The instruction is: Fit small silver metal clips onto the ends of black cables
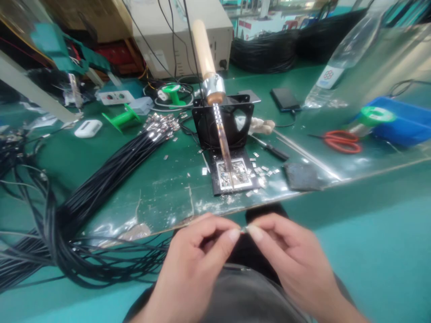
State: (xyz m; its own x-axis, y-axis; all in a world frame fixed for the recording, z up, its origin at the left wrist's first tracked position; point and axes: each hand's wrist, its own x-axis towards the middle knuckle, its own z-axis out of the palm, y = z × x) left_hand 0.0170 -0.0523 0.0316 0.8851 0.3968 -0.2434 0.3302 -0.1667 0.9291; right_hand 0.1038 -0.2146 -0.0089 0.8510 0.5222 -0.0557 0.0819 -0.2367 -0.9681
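My left hand [205, 251] and my right hand [289, 251] meet just in front of the table's edge, above my lap. Each pinches thumb against forefinger, the tips almost touching. A tiny greenish and metallic piece shows between them; its kind is too small and blurred to make out. Beyond my hands, a soldering iron [220, 128] with a wooden handle leans over a black fan frame [224, 123], its tip pointing down at a small tray [220, 179] of little metal pieces. More small metal pieces [261, 170] lie scattered to the tray's right.
A thick bundle of black cables [111, 172] with metal connector ends crosses the left side, partly hanging over the edge. Right of the iron lie a dark flat block [301, 176], red-handled scissors [341, 142], a blue bin [407, 123] and a plastic bottle [343, 58].
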